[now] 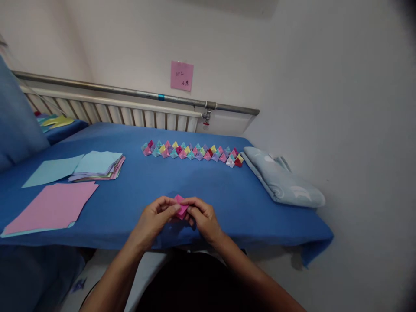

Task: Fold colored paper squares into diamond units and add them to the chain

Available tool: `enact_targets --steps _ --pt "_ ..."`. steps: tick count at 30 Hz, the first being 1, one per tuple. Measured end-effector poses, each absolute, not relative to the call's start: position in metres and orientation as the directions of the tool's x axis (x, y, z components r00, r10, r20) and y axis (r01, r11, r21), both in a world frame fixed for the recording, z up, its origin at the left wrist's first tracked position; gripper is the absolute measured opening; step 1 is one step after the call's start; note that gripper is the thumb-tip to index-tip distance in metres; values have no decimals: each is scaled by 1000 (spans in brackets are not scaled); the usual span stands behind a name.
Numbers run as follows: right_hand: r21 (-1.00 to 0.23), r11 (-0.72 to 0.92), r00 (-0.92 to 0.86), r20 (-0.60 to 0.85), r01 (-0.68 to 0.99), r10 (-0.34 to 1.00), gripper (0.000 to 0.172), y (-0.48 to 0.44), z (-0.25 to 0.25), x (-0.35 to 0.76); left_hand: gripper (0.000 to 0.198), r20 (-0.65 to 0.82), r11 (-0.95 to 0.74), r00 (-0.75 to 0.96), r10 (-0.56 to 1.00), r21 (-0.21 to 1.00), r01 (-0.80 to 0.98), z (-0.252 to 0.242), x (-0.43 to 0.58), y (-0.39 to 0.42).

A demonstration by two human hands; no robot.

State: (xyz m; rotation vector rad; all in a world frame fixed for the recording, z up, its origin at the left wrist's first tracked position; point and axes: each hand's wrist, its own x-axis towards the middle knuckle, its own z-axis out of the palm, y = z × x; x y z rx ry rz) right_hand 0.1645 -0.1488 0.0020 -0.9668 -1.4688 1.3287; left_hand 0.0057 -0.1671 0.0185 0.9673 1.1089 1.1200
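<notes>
Between both hands, above the near side of the blue-covered table (143,186), is a small folded piece of bright pink paper (182,211). My left hand (160,213) pinches its left side with thumb and fingers. On the other side, my right hand (203,216) grips the paper's right and upper edges, thumb in front. Fingers partly cover the paper, so its full shape is hidden. Beyond the hands, folded paper pieces (191,152) in pink, blue, yellow, purple and red stand in a long double row.
At the left lie a stack of coloured paper sheets (97,167), a light blue sheet (52,170) and pink sheets (53,208). A folded grey-blue blanket (282,180) rests at the right. Behind are a radiator (139,116), a pipe (130,90) and a pink wall note (182,76).
</notes>
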Motion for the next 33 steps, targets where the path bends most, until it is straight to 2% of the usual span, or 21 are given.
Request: enact_targets --steps 3,6,9,14,17,20,28,33 --pt "-986 166 -334 147 30 931 23 -151 5 167 40 -142 146 35 989 974 -171 18 6 -168" --pt "-993 110 -306 94 35 947 25 -149 8 168 52 -159 164 43 986 972 -166 20 6 -171" --pt "-998 51 -234 39 45 971 28 -144 12 166 56 -165 171 58 985 977 -128 21 7 -173" --pt "-986 90 -319 41 140 947 21 -142 16 162 58 -138 137 95 986 990 14 18 9 -175" --pt "-992 69 -293 34 109 956 19 -144 17 163 51 -161 157 126 979 987 42 19 8 -176" --pt "-996 50 -263 29 73 964 19 -144 17 164 30 -169 151 190 967 983 105 21 6 -178" --pt "-998 64 -248 57 19 967 18 -148 15 162 33 -64 38 116 991 976 213 21 3 -183" --pt "-996 66 -276 48 54 960 19 -147 19 161 32 -116 78 174 978 974 214 23 1 -180"
